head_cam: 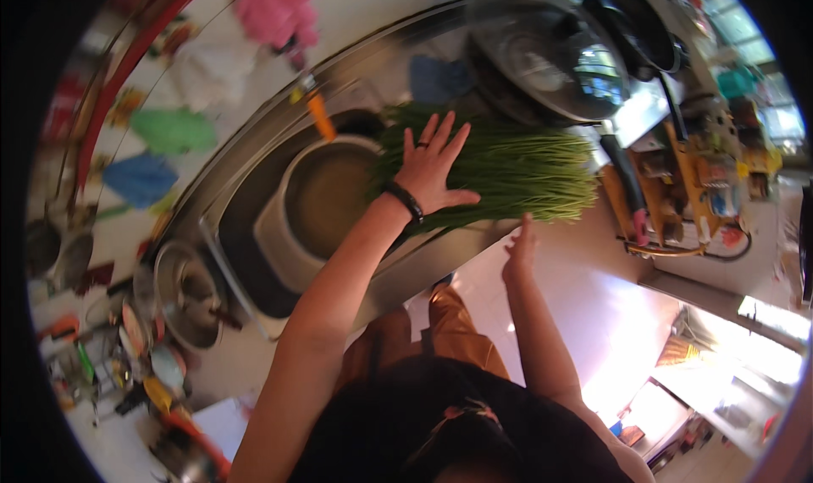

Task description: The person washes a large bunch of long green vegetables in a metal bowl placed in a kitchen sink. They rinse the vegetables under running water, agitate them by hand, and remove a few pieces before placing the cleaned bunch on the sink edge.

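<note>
A thick bundle of long, thin green stalks that look like chives (pixel 533 172) lies across the sink's edge and the counter. My left hand (pixel 435 169) is over its leafy end, palm down and fingers spread; whether it presses on the leaves I cannot tell. A dark band circles that wrist. Close to the bundle's near edge, toward the pale cut ends, is my right hand (pixel 522 251). Its fingers are apart and nothing is in them. Left of the bundle, a large pot (pixel 327 197) with cloudy liquid stands in the metal sink (pixel 244 229), partly covered by my left forearm.
An orange-ended faucet (pixel 322 116) hangs over the pot. Beyond the bundle stands a pan under a glass lid (pixel 540 51), beside a blue cloth (pixel 438 78). A wooden rack (pixel 689 184) holding jars stands at right. Left of the sink is a metal bowl (pixel 190 292).
</note>
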The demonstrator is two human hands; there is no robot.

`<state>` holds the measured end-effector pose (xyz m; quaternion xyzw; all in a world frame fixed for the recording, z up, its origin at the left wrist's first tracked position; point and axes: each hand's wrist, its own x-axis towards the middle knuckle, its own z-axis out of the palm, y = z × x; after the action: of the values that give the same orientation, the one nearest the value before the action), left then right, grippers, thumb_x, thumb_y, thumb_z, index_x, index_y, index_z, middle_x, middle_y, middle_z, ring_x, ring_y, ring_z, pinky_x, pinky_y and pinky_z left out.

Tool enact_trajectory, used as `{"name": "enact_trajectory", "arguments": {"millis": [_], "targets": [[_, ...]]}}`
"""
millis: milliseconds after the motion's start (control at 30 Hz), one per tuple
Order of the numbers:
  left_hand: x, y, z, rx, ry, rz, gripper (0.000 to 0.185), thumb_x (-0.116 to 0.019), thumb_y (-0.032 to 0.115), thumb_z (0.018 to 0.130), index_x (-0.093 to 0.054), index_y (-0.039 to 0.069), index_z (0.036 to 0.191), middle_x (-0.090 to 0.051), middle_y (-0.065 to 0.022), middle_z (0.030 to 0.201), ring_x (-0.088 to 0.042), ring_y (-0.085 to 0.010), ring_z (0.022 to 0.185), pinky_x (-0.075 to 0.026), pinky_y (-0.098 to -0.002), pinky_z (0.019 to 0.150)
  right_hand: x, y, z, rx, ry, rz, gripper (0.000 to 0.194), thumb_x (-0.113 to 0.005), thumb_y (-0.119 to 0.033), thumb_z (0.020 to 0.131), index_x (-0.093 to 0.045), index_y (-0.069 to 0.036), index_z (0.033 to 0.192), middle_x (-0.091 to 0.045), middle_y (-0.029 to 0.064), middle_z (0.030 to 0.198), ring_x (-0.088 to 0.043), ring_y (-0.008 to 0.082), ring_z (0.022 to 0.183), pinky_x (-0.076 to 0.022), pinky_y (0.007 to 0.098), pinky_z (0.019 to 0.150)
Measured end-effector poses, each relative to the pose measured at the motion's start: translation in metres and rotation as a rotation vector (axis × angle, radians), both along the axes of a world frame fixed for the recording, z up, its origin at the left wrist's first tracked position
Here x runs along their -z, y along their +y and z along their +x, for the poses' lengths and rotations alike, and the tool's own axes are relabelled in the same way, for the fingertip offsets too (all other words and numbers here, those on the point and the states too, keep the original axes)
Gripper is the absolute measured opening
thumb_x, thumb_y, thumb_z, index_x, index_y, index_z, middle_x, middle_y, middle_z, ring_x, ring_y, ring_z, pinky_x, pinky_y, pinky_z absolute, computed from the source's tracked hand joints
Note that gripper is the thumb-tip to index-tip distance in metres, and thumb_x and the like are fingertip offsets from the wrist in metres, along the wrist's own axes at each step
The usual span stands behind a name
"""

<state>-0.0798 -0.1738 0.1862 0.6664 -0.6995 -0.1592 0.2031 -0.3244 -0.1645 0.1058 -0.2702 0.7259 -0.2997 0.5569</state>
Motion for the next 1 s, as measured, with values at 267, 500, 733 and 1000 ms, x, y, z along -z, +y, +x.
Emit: {"name": "enact_trajectory", "arguments": {"millis": [267,500,733,1000], "targets": [[0.063,0.152,0.083,-0.579,0.255,-0.189,0.085,-0.071,0.042,0.081,-0.03,0.008,0.147,-0.026,-0.0224,0.152,-0.021,-0.0403,0.141,-0.021,-0.0506,0.112,-0.028,0.099,0.031,-0.334,0.046,-0.373,0.033,-0.05,-0.025,0.097,-0.058,-0.003,0.12,-0.057,0.0075,0.107,-0.054,0.0167,0.1,-0.0448,0.0319,0.087],[0.138,0.256,0.14,-1.245,0.383,0.146,0.08,-0.072,0.028,0.079,-0.031,0.003,0.143,-0.045,-0.0244,0.136,-0.041,-0.0412,0.128,-0.036,-0.0467,0.105,-0.024,0.139,0.141,-0.97,-0.121,-0.412,0.034,-0.06,-0.023,0.091,-0.06,0.001,0.116,-0.063,0.0146,0.103,-0.061,0.0191,0.091,-0.0493,0.0312,0.08],[0.268,0.315,0.156,-1.309,0.719,0.387,0.058,-0.066,0.014,0.087,-0.033,0.007,0.135,-0.062,-0.0157,0.101,-0.062,-0.0235,0.073,-0.052,-0.0365,0.056,0.039,0.124,0.232,-1.205,0.374,-0.567,0.042,-0.064,-0.027,0.084,-0.061,0.002,0.114,-0.063,0.0249,0.109,-0.06,0.0394,0.103,-0.0479,0.0429,0.09],[0.226,0.29,0.149,-1.408,1.154,0.418,0.027,-0.068,0.014,0.084,-0.057,-0.003,0.102,-0.065,-0.0164,0.082,-0.066,-0.0284,0.059,-0.053,-0.0395,0.054,0.068,0.13,0.211,-1.305,0.485,-0.712,0.038,-0.063,-0.024,0.084,-0.062,0.001,0.113,-0.063,0.0232,0.108,-0.062,0.0374,0.096,-0.049,0.0432,0.085]]}}
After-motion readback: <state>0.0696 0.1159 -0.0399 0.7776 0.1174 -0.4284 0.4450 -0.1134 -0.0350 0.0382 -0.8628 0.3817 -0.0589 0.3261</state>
